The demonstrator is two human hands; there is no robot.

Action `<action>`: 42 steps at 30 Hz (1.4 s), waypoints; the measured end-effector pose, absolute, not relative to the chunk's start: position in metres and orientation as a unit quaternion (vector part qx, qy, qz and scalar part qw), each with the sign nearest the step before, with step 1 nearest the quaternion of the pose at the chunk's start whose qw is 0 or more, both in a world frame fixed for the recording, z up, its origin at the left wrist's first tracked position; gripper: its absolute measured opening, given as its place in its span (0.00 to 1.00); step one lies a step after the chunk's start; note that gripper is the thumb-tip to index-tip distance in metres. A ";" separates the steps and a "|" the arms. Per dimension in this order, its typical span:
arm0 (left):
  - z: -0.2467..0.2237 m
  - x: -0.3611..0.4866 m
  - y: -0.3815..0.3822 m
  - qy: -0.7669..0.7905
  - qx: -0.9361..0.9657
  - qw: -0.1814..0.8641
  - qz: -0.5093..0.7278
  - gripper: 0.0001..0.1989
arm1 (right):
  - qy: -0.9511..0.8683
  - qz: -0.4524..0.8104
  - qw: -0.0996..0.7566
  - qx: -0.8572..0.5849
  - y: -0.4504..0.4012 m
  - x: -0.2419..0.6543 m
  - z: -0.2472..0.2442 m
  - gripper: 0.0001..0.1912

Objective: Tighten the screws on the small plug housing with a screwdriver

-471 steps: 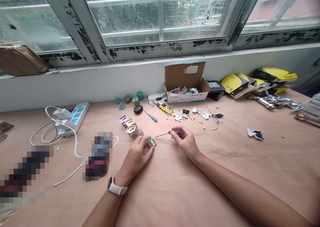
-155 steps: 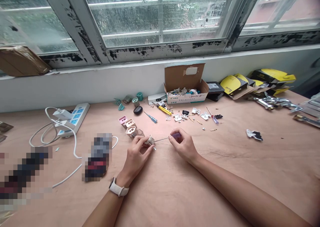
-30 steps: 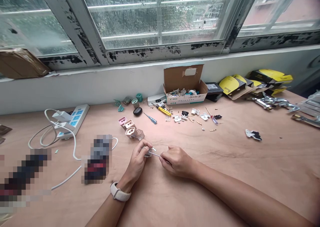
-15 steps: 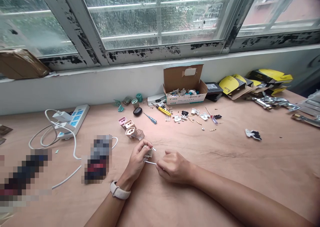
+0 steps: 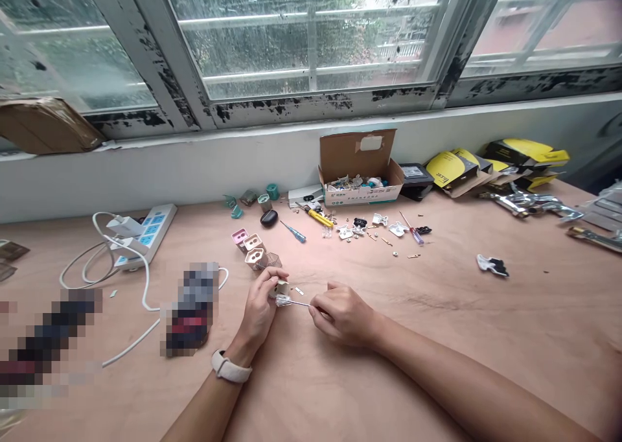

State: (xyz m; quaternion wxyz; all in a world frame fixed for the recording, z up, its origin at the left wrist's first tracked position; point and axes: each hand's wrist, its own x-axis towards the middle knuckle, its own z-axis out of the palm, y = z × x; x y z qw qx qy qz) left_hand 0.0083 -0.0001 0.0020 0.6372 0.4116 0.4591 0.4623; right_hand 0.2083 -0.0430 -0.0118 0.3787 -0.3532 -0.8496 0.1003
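Note:
My left hand, with a pale band on its wrist, is closed around a small cream-coloured housing. A clear piece sits at the housing's lower edge. My right hand is closed on a thin metal shaft, whose far end meets the clear piece; any handle is hidden inside the fist. Just right of the housing, a small flat white-and-metal piece lies on the table. Pink and cream sharpener-like housings stand beyond my left hand.
A power strip with white cables is at the left. Behind my hands lie a blue screwdriver, a yellow-handled tool and small parts. An open carton stands by the wall, with yellow-black boxes and metal fittings farther right.
The shaft's tip now meets the clear piece, which shows more fully below the housing. The small flat piece beside my left fingers now lies apart from them. My right hand has shifted slightly.

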 end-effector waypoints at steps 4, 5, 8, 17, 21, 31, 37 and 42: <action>0.002 0.005 0.002 0.447 0.411 0.642 0.469 0.12 | -0.834 0.150 0.390 -0.360 -0.041 0.211 -0.013 0.13; 0.002 0.004 0.002 0.444 0.411 0.644 0.468 0.13 | -0.831 0.160 0.391 -0.363 -0.041 0.211 -0.013 0.12; 0.001 0.002 0.003 0.442 0.410 0.649 0.464 0.15 | -0.820 0.179 0.401 -0.367 -0.041 0.212 -0.013 0.11; 0.004 -0.004 0.006 0.419 0.400 0.637 0.508 0.14 | -0.813 0.199 0.413 -0.358 -0.043 0.213 -0.009 0.11; 0.006 -0.006 0.008 0.406 0.373 0.647 0.527 0.14 | -0.812 0.197 0.414 -0.361 -0.043 0.214 -0.008 0.11; 0.010 -0.002 0.007 0.407 0.344 0.654 0.537 0.17 | -0.807 0.206 0.421 -0.359 -0.043 0.213 -0.009 0.11; 0.008 -0.002 0.007 0.415 0.378 0.641 0.524 0.16 | -0.808 0.204 0.418 -0.362 -0.043 0.214 -0.008 0.11; 0.006 -0.004 0.006 0.445 0.462 0.580 0.502 0.15 | -0.806 0.203 0.424 -0.359 -0.043 0.213 -0.008 0.11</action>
